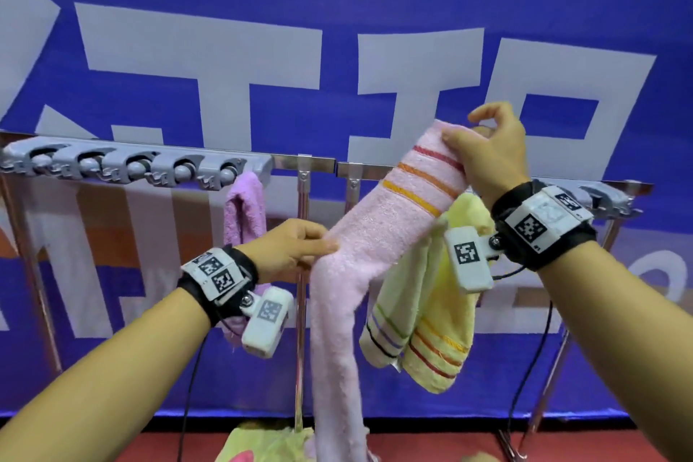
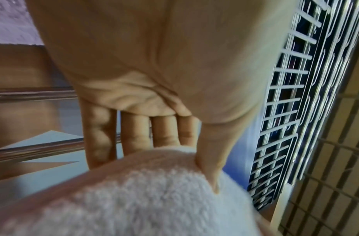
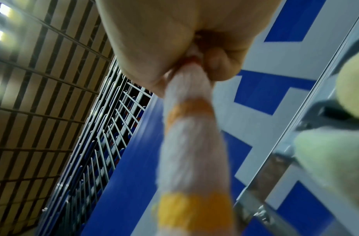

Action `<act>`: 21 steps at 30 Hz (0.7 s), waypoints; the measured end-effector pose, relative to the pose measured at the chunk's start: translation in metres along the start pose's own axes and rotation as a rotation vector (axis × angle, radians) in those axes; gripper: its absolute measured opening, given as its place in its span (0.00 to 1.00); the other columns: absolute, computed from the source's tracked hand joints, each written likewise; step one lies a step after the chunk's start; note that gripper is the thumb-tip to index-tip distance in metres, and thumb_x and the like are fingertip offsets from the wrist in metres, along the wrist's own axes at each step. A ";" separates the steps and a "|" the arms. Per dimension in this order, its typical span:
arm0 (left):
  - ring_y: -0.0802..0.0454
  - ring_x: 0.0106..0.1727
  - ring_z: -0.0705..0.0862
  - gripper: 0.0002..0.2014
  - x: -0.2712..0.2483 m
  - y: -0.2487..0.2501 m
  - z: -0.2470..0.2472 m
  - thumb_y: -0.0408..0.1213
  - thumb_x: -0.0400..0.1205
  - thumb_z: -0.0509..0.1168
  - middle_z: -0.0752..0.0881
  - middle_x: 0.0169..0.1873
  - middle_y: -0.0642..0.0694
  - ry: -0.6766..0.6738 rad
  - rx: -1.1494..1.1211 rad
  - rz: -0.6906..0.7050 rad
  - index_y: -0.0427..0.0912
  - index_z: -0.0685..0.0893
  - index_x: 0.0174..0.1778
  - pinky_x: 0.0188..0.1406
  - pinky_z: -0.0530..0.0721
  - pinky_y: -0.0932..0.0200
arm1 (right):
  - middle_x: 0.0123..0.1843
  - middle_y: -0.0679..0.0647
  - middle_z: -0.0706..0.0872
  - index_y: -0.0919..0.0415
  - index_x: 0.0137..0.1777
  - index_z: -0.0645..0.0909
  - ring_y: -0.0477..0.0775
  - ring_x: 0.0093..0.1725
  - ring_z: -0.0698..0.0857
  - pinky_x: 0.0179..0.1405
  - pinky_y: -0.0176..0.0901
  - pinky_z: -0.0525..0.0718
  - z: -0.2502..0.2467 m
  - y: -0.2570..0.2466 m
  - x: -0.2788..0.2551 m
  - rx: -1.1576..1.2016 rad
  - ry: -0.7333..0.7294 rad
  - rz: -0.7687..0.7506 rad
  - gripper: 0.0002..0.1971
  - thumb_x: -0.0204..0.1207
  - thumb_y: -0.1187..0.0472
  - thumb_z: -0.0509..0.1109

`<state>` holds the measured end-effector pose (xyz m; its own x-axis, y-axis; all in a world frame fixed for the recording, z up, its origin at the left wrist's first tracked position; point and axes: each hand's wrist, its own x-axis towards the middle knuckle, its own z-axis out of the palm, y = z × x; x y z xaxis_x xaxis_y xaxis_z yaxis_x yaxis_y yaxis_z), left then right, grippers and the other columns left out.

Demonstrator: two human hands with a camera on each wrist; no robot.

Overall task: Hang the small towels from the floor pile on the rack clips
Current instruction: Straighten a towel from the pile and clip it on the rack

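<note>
A pale pink towel (image 1: pixel 375 232) with red, orange and yellow stripes stretches slantwise in front of the rack rail (image 1: pixel 318 161). My right hand (image 1: pixel 483 154) grips its striped upper end above the rail; in the right wrist view the pink towel (image 3: pixel 186 143) runs out of the fist. My left hand (image 1: pixel 300 248) pinches the towel's middle, thumb on top, and its lower half hangs down. In the left wrist view my thumb (image 2: pixel 211 159) presses into the pink towel (image 2: pixel 134 199). A grey clip bar (image 1: pixel 131 167) sits on the left of the rail.
A purple towel (image 1: pixel 243 210) hangs from the rightmost clip of the left bar. A green towel (image 1: pixel 401 296) and a yellow towel (image 1: pixel 446 311) hang under my right wrist. More towels (image 1: pixel 262 444) lie on the red floor. A blue banner stands behind the rack.
</note>
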<state>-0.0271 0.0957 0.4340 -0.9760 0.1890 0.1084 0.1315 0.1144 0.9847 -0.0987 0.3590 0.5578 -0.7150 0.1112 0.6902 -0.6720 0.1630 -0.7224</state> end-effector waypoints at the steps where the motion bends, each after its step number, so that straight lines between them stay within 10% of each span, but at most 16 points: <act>1: 0.58 0.24 0.67 0.09 0.000 0.004 -0.006 0.36 0.78 0.74 0.70 0.24 0.47 0.005 -0.023 0.017 0.40 0.82 0.34 0.24 0.68 0.67 | 0.36 0.51 0.79 0.51 0.50 0.73 0.51 0.35 0.78 0.34 0.42 0.78 -0.008 0.005 0.000 -0.056 -0.013 0.054 0.16 0.66 0.61 0.75; 7: 0.53 0.33 0.78 0.16 0.003 0.043 -0.014 0.45 0.66 0.78 0.83 0.36 0.44 0.047 -0.102 0.163 0.42 0.89 0.45 0.31 0.74 0.63 | 0.43 0.52 0.82 0.52 0.51 0.75 0.55 0.39 0.80 0.33 0.43 0.76 -0.047 0.021 -0.017 -0.556 -0.296 0.257 0.12 0.71 0.57 0.72; 10: 0.54 0.34 0.79 0.09 0.007 0.054 0.008 0.44 0.70 0.76 0.86 0.37 0.47 -0.052 0.069 0.195 0.49 0.90 0.45 0.33 0.74 0.61 | 0.45 0.50 0.85 0.53 0.49 0.79 0.57 0.46 0.82 0.40 0.46 0.78 -0.043 0.017 -0.033 -0.901 -0.436 0.105 0.09 0.71 0.53 0.71; 13: 0.53 0.29 0.71 0.09 0.014 0.056 0.026 0.45 0.70 0.75 0.79 0.31 0.48 -0.057 0.152 0.201 0.53 0.88 0.45 0.30 0.66 0.59 | 0.46 0.47 0.88 0.54 0.49 0.84 0.53 0.49 0.86 0.48 0.47 0.84 -0.021 0.010 -0.053 -0.600 -0.484 -0.009 0.06 0.74 0.55 0.72; 17: 0.55 0.24 0.64 0.05 0.018 0.055 0.040 0.42 0.72 0.74 0.74 0.25 0.52 -0.053 0.164 0.227 0.56 0.86 0.40 0.24 0.59 0.62 | 0.60 0.56 0.89 0.54 0.68 0.81 0.53 0.61 0.87 0.54 0.47 0.82 0.022 0.001 -0.075 0.043 -0.781 0.239 0.21 0.74 0.56 0.68; 21: 0.56 0.22 0.66 0.06 0.013 0.055 0.032 0.41 0.74 0.73 0.76 0.29 0.45 -0.014 0.107 0.183 0.51 0.81 0.39 0.19 0.62 0.64 | 0.58 0.64 0.87 0.63 0.68 0.79 0.66 0.55 0.86 0.52 0.51 0.80 0.048 0.011 -0.085 0.148 -0.915 0.400 0.29 0.65 0.54 0.67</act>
<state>-0.0267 0.1358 0.4847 -0.9315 0.2301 0.2817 0.3252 0.1799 0.9284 -0.0540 0.3042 0.4891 -0.7247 -0.6739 0.1437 -0.3229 0.1479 -0.9348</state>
